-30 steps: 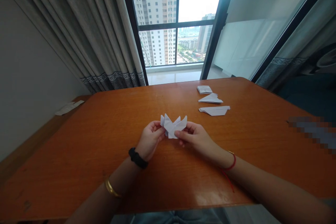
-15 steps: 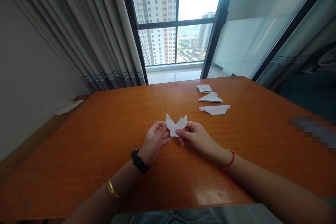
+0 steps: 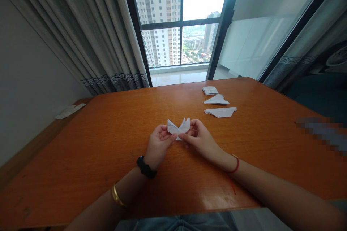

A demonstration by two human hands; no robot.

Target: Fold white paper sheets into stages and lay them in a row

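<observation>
A small folded white paper (image 3: 178,127) with pointed flaps rising at its left and right is held above the middle of the wooden table. My left hand (image 3: 160,143) grips its left side, with the thumb across the lower front. My right hand (image 3: 202,139) pinches its right side, the thumb also at the lower front, close to the left thumb. Some fingers of both hands are hidden behind the paper.
Three folded white papers lie toward the back right of the table (image 3: 121,115): a squarish one (image 3: 210,91), a pointed one (image 3: 217,99) and a long one (image 3: 221,112). A flat white item (image 3: 70,111) lies at the far left. A blurred-out object (image 3: 322,131) is at right.
My left thumb has moved right and down to the paper's lower front. The paper's flaps now look spread wider and sit slightly further left.
</observation>
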